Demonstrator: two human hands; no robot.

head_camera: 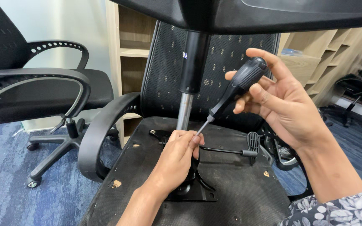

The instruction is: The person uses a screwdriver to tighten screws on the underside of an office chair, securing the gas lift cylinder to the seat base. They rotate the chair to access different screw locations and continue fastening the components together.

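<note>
An overturned chair [231, 184] lies with its seat underside facing up; the mesh back [227, 62] stands behind it and an armrest [101, 134] curves at the left. The chair is likely heavy and awkward, best steadied by its frame. A gas column [191, 71] rises from the metal plate [193, 190] at the seat's centre, rigid and smooth, probably slippery to grasp. A lever [231, 151] with a paddle end runs to the right of the plate.

The right hand [285, 104] is wrapped around the black handle of a screwdriver [235, 90], fingers curled, thumb over the top. The tool looks light and stiff; its textured handle is the proper hold. The shaft slants down-left to the left hand [181, 152], whose fingertips are pinched around the tip just beside the column's base. A second chair [38, 92] stands at the left on blue carpet [5, 175].
</note>
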